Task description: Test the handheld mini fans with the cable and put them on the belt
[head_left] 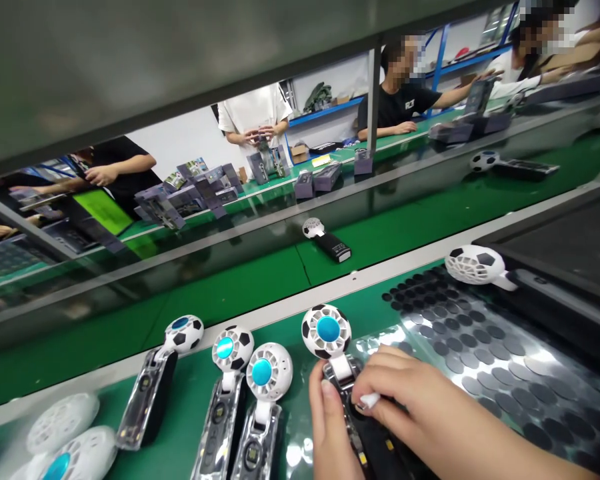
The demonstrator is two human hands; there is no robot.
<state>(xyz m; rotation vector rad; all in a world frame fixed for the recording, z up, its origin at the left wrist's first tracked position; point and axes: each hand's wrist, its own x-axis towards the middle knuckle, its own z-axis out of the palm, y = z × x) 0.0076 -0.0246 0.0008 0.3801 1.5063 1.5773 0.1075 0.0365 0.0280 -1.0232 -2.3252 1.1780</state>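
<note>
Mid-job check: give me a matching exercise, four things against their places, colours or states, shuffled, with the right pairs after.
1. Left hand
2. Right hand
3. Dark discs
4. Round centre of the held device's head

A. Blue
B. Pinching a small white piece
C. Laid out in rows
D. Holding the device by its side

Pairs: 1-D; 2-B; 3-C; 4-A

Your left hand is bare, with slim digits and a nail showing at the tip of one. Your right hand is bare too, its fingers slender and its back smooth and gently rounded. Your right forearm is uncovered as far as it shows, smooth and slim, broadening away from the wrist.
</note>
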